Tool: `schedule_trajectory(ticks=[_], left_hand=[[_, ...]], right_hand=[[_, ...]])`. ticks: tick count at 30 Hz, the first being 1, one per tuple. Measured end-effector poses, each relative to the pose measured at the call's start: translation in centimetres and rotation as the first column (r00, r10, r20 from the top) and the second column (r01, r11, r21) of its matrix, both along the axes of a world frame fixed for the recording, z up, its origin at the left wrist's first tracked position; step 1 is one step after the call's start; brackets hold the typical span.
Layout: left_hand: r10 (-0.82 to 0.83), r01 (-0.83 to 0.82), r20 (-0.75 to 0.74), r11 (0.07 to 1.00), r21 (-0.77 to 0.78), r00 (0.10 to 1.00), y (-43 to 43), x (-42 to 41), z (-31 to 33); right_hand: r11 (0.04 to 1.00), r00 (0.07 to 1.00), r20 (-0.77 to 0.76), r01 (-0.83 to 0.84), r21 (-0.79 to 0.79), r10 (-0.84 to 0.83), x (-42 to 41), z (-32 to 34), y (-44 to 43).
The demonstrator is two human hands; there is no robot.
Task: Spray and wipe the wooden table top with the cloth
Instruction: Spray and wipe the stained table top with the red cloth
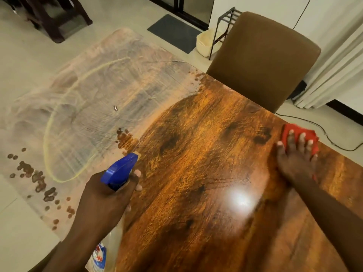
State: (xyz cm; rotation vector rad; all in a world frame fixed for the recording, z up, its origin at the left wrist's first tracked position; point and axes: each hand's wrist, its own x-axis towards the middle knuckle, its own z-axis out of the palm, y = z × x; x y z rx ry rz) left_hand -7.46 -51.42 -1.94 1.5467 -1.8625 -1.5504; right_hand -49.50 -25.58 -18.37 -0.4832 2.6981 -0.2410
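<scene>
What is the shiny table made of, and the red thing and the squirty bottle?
Table top: looks like glossy wood or wood-look laminate; grain shows and light glares off it. Red cloth: soft fabric, bunched under the right hand. Spray bottle: blue plastic trigger head, clear body.

Single head-worn view, looking forward and down, close over the wooden table top [206,154], wide-angle
</scene>
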Motion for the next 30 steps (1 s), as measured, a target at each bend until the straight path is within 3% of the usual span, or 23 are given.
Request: schedule_trajectory(ticks=[3,5,10,15,18,24,30], left_hand=[[0.003,-0.004,0.023,1.0,0.013,1.0,-0.5,0.5,-0.7],[0.016,-0.017,0.034,1.0,0.005,0.999,-0.8,1.1,-1.4],[0.057,-0.058,0.041,0.998,0.008,0.997,-1.3,2.0,-2.1],[0.095,-0.095,0.009,0.995,0.019,0.995,-0.9,2.2,-1.4],[0.067,-0.067,0.024,0.998,0.004,0.997,-0.2,2.3,-0.6],[0.016,-0.015,0.031,0.999,-0.044,0.999,2.9,2.9,1.8],[-0.003,0.004,0.007,0.995,-0.096,1.0,9.6,5.3,4.9]], right_hand=[[0.999,0.999,0.0,0.047,0.011,-0.047,-2.9,0.4,-7.8],[1.0,1.0,0.024,-0.011,0.023,0.01,-3.7,0.6,-13.3],[0.951,0.949,0.083,-0.308,0.04,0.304,-1.0,0.9,-27.0],[0.769,0.777,0.039,-0.629,0.113,0.629,7.9,0.5,-32.7],[0.654,0.663,0.014,-0.741,0.152,0.748,13.7,0.4,-31.6],[0.439,0.439,0.017,-0.898,-0.032,0.899,25.2,-0.8,-21.1],[0.419,0.424,-0.086,-0.905,-0.066,0.902,32.6,-0.9,-4.2]])
